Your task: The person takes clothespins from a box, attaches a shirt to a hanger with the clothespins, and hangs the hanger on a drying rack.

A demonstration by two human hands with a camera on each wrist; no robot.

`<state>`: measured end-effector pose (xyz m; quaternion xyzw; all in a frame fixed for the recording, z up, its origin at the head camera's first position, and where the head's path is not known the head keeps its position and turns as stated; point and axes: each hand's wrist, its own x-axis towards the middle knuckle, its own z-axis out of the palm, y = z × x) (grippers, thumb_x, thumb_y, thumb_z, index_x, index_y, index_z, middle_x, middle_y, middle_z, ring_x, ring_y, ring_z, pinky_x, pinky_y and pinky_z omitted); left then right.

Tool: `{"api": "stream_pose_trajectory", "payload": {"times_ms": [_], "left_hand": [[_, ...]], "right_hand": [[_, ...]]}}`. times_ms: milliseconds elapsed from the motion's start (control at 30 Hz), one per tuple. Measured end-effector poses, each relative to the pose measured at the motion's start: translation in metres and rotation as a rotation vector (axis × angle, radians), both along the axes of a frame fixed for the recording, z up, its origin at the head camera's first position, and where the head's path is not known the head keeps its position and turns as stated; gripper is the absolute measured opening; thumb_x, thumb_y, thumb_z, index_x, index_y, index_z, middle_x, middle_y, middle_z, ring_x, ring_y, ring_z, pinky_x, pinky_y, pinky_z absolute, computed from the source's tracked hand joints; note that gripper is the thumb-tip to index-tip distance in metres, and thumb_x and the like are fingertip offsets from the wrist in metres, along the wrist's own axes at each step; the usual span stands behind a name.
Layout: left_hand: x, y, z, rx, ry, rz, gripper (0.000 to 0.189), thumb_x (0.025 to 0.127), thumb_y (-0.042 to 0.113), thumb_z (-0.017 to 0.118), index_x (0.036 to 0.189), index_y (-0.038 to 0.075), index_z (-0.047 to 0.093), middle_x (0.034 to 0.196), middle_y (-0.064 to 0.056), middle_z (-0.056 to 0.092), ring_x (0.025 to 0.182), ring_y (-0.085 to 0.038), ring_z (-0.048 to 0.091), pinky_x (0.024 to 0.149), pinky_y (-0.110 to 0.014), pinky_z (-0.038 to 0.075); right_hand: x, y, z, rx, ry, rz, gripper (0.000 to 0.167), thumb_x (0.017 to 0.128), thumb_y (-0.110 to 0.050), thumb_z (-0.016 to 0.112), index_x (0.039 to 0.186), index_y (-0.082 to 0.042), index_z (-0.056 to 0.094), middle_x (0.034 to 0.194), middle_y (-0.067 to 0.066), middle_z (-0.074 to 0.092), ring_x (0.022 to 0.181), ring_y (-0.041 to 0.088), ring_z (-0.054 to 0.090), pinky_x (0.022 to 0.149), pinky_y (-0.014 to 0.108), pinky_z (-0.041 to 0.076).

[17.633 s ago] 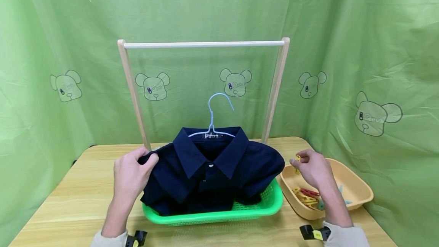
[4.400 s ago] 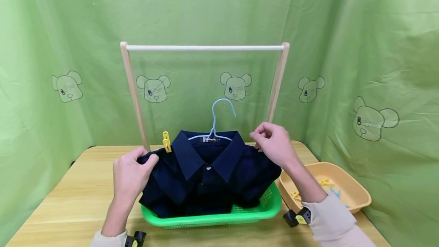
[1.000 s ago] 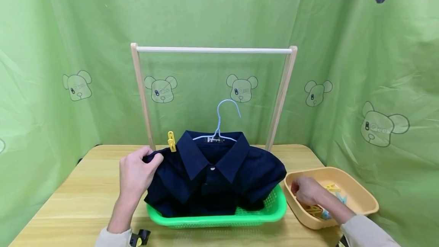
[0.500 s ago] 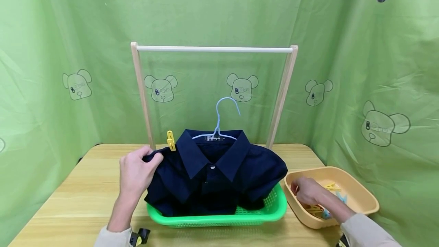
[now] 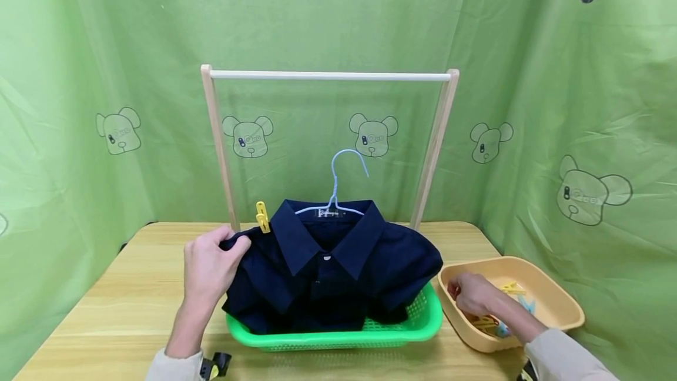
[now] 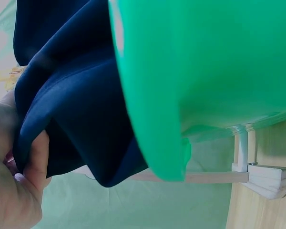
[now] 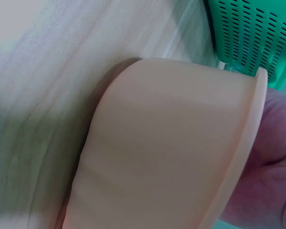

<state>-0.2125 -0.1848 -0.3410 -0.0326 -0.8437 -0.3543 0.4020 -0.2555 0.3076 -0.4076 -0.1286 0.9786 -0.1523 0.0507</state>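
Observation:
A navy collared shirt (image 5: 381,257) on a pale blue wire hanger (image 5: 335,184) lies in a green basket (image 5: 338,340). My left hand (image 5: 208,263) pinches the shirt's shoulder at the left between thumb and fingers; the left wrist view shows the cloth (image 6: 76,105) folded into that grip. Just beside it, a yellow clothespin (image 5: 262,217) stands clipped on the shoulder. My right hand (image 5: 473,294) is down in a peach basin (image 5: 555,301), fingers bent among clothespins (image 5: 512,288). Its fingertips are mostly hidden, so I cannot tell whether they hold a clothespin.
Behind the basket stands a rack with a white rail (image 5: 328,76) and wooden posts (image 5: 433,151). The basin sits right of the basket on the wooden table (image 5: 143,287). A green curtain (image 5: 582,104) surrounds the table at the back and sides.
Since the oldest frame, a yellow clothespin has come onto the left shoulder. My right hand went to the right shoulder, then back into the basin, almost still this last second. My left grip stays.

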Motion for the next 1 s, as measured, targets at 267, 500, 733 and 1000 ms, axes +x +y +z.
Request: {"api": "stream_pose_trajectory", "payload": {"times_ms": [267,500,733,1000], "left_hand": [[-0.0008,0.0002,-0.0008,-0.008,0.001,0.002,0.032,0.075,0.013,0.069,0.054,0.020,0.046,0.053,0.008,0.034,0.047,-0.012,0.035,0.046,-0.026,0.028],[-0.0012,-0.0005,-0.0019,-0.002,0.003,0.003,0.031,0.075,0.012,0.069,0.054,0.020,0.048,0.052,0.007,0.035,0.046,-0.012,0.036,0.046,-0.026,0.029],[-0.0005,-0.0014,-0.0004,-0.006,0.000,0.006,0.033,0.075,0.012,0.068,0.054,0.018,0.044,0.053,0.008,0.031,0.046,-0.012,0.033,0.046,-0.025,0.026],[-0.0001,-0.0011,-0.0003,-0.006,0.001,0.007,0.034,0.075,0.013,0.068,0.053,0.018,0.043,0.054,0.009,0.030,0.045,-0.011,0.031,0.045,-0.025,0.026]], "right_hand": [[0.0013,0.0008,-0.0017,-0.002,0.011,0.010,0.022,0.070,0.007,0.049,0.070,-0.014,0.055,0.065,-0.004,0.047,0.063,0.014,0.044,0.059,0.025,0.035],[0.0012,0.0007,-0.0030,0.004,0.034,-0.009,0.020,0.070,0.005,0.052,0.070,-0.015,0.056,0.065,-0.004,0.049,0.063,0.014,0.046,0.059,0.026,0.036],[-0.0008,0.0010,-0.0026,0.017,0.088,-0.055,0.013,0.073,0.000,0.059,0.072,-0.012,0.057,0.067,-0.002,0.052,0.062,0.016,0.047,0.058,0.029,0.038],[-0.0019,0.0028,-0.0015,-0.029,0.089,-0.123,0.012,0.077,-0.007,0.065,0.072,-0.010,0.055,0.064,0.000,0.050,0.059,0.017,0.048,0.056,0.030,0.037]]}}
